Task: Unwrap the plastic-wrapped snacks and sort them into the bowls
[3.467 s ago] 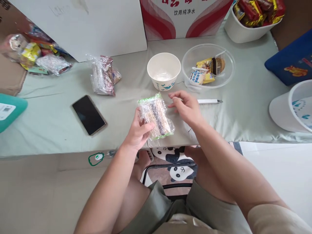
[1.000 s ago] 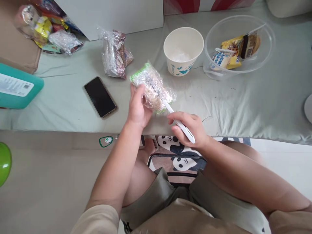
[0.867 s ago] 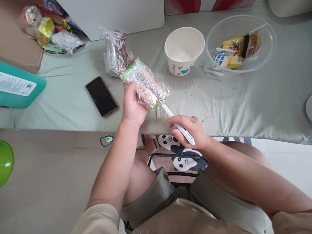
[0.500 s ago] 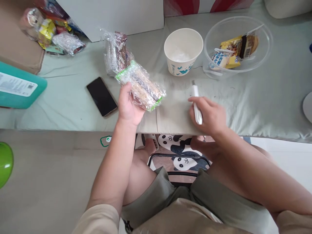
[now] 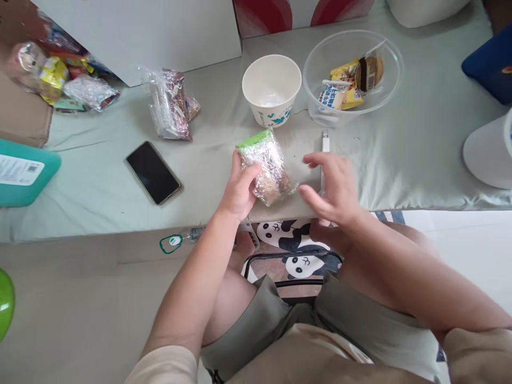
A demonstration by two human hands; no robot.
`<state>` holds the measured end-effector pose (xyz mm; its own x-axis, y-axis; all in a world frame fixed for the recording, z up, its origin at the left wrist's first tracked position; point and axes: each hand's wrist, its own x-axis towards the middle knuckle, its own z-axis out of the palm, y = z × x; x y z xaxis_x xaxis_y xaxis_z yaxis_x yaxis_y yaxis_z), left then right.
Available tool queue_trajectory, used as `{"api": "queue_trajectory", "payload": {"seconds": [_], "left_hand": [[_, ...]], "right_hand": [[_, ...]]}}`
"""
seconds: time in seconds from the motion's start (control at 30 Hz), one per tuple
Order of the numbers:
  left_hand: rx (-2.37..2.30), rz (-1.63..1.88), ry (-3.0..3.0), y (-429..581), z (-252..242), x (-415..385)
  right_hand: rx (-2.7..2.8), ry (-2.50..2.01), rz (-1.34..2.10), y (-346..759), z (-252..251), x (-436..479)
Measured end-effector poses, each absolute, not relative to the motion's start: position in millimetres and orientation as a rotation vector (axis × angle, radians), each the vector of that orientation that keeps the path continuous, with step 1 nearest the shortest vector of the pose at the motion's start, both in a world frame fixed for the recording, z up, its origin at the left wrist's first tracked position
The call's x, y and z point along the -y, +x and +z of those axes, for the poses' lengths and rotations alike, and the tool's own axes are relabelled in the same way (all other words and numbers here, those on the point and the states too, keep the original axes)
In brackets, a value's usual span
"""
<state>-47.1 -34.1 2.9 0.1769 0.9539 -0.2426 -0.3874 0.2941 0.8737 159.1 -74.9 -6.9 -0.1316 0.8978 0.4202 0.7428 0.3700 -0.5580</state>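
My left hand (image 5: 240, 189) grips a clear plastic-wrapped snack packet (image 5: 266, 166) with a green end, holding it just above the front of the grey-green cloth-covered table (image 5: 420, 154). My right hand (image 5: 334, 186) hovers right of the packet with its fingers spread, holding nothing. A white knife-like tool (image 5: 325, 154) lies on the cloth partly under that hand.
A white paper cup (image 5: 272, 89) and a clear bowl (image 5: 354, 72) holding wrapped snacks stand behind. A black phone (image 5: 153, 172) and a crinkled bag of snacks (image 5: 170, 104) lie to the left. More wrappers (image 5: 60, 80), a teal box (image 5: 24, 173) and white tubs (image 5: 490, 152) ring the edges.
My right hand has set the white tool down on the cloth and opened. My left hand has brought the packet back toward the middle, nearer the right hand.
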Motion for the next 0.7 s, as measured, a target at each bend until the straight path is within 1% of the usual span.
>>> {"api": "queue_trajectory", "payload": {"seconds": [0.07, 0.13, 0.33, 0.4, 0.6, 0.7], "left_hand": [[-0.929, 1.095, 0.790, -43.1, -0.1, 35.8], [-0.932, 1.103, 0.790, -41.4, -2.8, 36.2], [-0.996, 1.094, 0.806, -46.2, -4.3, 34.1], [-1.001, 1.093, 0.805, -49.1, -3.7, 32.9], [-0.981, 1.030, 0.714, -64.1, -7.0, 29.3], [-0.991, 1.045, 0.689, -71.3, -7.2, 30.8]], "right_hand": [[1.919, -1.347, 0.457, 146.2, -5.1, 75.6], [1.875, -1.374, 0.567, 135.5, -3.8, 75.6], [1.772, -1.380, 0.646, 129.5, -1.7, 76.5], [1.821, -1.305, 0.608, 132.7, -0.6, 77.2], [2.075, -0.919, 0.298, 138.7, -1.5, 84.5], [2.234, -0.773, 0.202, 135.5, -1.9, 91.9]]}}
